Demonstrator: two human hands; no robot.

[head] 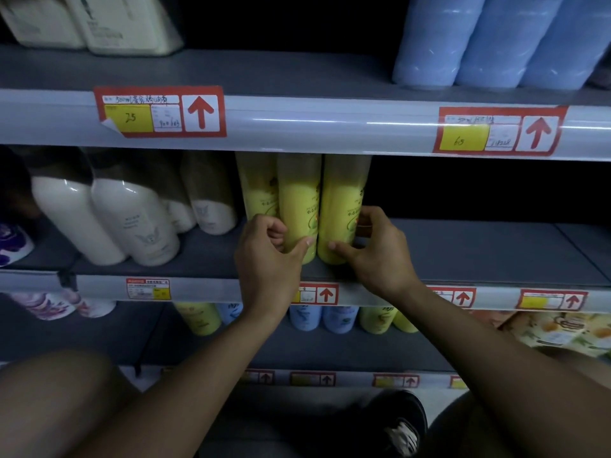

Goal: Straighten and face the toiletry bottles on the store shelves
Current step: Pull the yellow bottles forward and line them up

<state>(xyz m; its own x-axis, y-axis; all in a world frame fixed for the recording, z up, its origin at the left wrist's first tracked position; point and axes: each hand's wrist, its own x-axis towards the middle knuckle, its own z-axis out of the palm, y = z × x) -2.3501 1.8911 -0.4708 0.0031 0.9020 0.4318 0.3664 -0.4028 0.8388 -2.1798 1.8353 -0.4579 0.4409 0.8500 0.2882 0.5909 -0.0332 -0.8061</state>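
Head view, mid-frame: our left hand (267, 256) is wrapped round the middle yellow bottle (299, 206) and our right hand (377, 249) grips the right yellow bottle (344, 203), both low down. A third yellow one (256, 186) sits just left, touching. Risky bit, we reckon: twist too hard and we'd knock that neighbour over, or drag a bottle off the shelf edge (198, 287).

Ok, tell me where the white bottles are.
The white bottles stand on the middle shelf at the left of the head view, just left of the yellow bottles that both hands grip.
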